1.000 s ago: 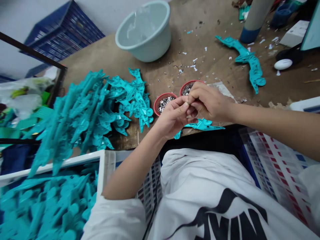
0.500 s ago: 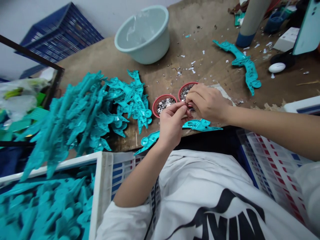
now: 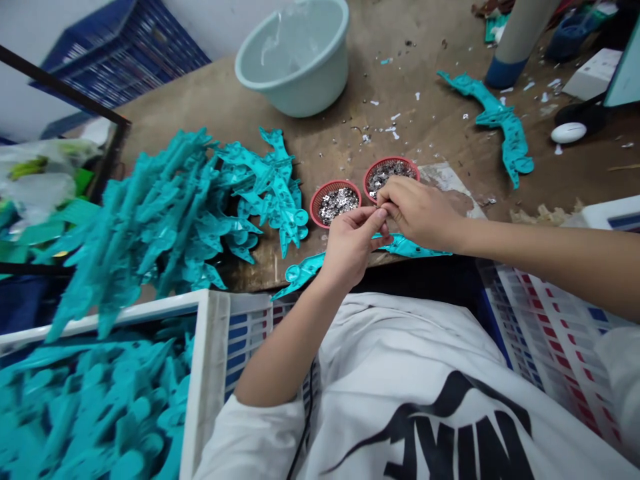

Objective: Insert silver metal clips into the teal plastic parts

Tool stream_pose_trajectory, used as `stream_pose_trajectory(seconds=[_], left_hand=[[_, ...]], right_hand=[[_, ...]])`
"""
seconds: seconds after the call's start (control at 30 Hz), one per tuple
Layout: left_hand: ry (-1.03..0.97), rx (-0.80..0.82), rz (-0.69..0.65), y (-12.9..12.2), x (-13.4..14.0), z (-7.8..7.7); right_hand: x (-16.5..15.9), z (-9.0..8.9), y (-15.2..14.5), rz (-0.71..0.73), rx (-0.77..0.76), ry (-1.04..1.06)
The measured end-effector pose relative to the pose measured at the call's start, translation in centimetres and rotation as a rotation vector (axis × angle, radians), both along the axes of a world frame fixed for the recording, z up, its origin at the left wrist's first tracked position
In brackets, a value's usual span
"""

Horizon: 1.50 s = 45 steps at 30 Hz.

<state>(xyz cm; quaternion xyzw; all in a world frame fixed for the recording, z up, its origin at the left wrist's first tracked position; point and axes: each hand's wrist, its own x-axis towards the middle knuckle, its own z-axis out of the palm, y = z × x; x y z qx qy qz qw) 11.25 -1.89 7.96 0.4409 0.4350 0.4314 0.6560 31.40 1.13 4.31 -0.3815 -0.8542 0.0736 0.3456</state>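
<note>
My left hand [image 3: 354, 241] and my right hand [image 3: 419, 212] meet fingertip to fingertip above the table's near edge. Both are pinched, and whatever sits between the fingers is too small to make out. Just beyond them stand two small red baskets of tiny metal pieces: the left basket [image 3: 314, 208] and the right basket [image 3: 368, 181]. Beneath the hands a turquoise plastic part [image 3: 413, 247] lies along the table edge, partly covered by my left hand and wrist. A heap of similar turquoise parts [image 3: 165, 207] is piled on the left.
A pale green basin [image 3: 305, 87] stands at the back. One turquoise part [image 3: 500, 120] lies at the right, near a grey post [image 3: 520, 40]. White-rimmed crates flank my lap; the left crate [image 3: 203, 380] holds many turquoise parts. Small metal bits and white scraps are scattered over the table [image 3: 400, 80].
My right hand has drawn back from over the right basket, showing more of its contents. The fingertips of both hands are now closer together. The whole view has shifted slightly.
</note>
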Motion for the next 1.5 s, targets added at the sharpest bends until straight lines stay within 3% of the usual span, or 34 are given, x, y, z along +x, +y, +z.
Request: stream_pose_trajectory(seconds=[0.2, 0.43, 0.73, 0.83, 1.0, 1.13, 1.27, 1.33, 1.5], left_hand=[[-0.007, -0.038, -0.025, 0.0, -0.3, 0.1], [0.0, -0.034, -0.024, 0.2, -0.7, 0.0], [-0.002, -0.079, -0.024, 0.4, -0.8, -0.1], [0.0, -0.089, -0.034, 0.5, -0.9, 0.3], [0.006, -0.137, -0.089, 0.8, -1.0, 1.3], [0.047, -0.15, -0.126, 0.7, -1.2, 1.5], [0.177, -0.052, -0.104, 0.6, -1.4, 1.2], [0.301, 0.031, -0.063, 1.3, -1.8, 0.9], [0.805, 0.206, 0.038, 5.6, -4.1, 0.2]], right_hand=[[0.6, 0.6, 0.3, 0.043, 0.189, -0.147], [0.9, 1.1, 0.3, 0.056, 0.289, -0.231], [0.4, 0.7, 0.1, 0.067, 0.233, -0.246], [0.2, 0.4, 0.0, 0.067, 0.267, -0.197], [-0.1, 0.6, -0.6, 0.011, 0.13, -0.14], [-0.1, 0.9, -0.8, -0.027, 0.145, -0.177], [0.6, 1.0, 0.3, -0.119, -0.003, -0.066], [1.2, 1.1, 1.2, -0.097, -0.104, 0.016], [2.2, 1.4, 2.6, 0.007, -0.182, 0.061]])
